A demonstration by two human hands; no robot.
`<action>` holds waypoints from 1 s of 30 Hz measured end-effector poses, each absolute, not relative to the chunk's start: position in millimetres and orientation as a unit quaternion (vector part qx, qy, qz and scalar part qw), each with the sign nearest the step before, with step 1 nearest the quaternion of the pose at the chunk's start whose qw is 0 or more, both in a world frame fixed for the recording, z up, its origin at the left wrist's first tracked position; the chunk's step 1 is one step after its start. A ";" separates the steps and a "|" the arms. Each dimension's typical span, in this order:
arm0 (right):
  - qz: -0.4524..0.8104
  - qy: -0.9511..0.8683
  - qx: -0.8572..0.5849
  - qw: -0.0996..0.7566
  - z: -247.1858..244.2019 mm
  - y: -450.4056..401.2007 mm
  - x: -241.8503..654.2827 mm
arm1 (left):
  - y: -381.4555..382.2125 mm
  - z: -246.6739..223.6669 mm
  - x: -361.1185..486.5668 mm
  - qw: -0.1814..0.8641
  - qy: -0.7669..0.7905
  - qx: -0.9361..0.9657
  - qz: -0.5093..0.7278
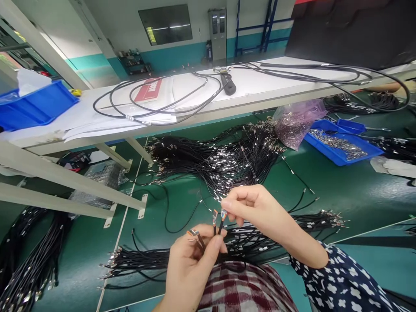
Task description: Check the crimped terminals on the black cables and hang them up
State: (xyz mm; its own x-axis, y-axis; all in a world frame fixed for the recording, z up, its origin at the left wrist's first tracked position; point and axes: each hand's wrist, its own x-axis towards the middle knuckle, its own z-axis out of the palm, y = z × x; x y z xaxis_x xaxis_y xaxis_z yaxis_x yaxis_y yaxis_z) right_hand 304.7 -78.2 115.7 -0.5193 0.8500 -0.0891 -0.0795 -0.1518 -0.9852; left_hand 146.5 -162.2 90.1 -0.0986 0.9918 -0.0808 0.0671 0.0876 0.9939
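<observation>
My left hand [195, 264] is closed around several thin black cables, whose stripped ends with orange and bare-looking wires [215, 216] stick up between thumb and fingers. At the tip of one black cable [221, 224], my right hand [251, 203] pinches its small coloured wires between thumb and forefinger. Beneath both hands lies a bundle of black cables [143, 258], its ends pointing left and right. Just beyond is a large heap of black cables [224, 158] with white labels.
A white shelf [266, 93] crosses above the green bench [149, 208], carrying looped cables [112, 102] and a blue bin [39, 108]. To the right sit a pink bag of small metal parts [295, 123] and a blue tray [341, 158]. More cables [35, 255] lie left.
</observation>
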 end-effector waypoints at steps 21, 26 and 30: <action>0.692 -0.541 -0.308 0.364 103.0 -80.2 302.5 | -162.1 78.2 151.4 0.471 0.566 0.439 0.516; 0.707 -0.527 -0.299 0.365 97.4 -84.4 300.7 | -161.4 82.3 153.6 0.442 0.593 0.456 0.495; 0.742 -0.488 -0.297 0.352 93.7 -82.5 301.2 | -160.5 85.1 156.3 0.443 0.597 0.458 0.487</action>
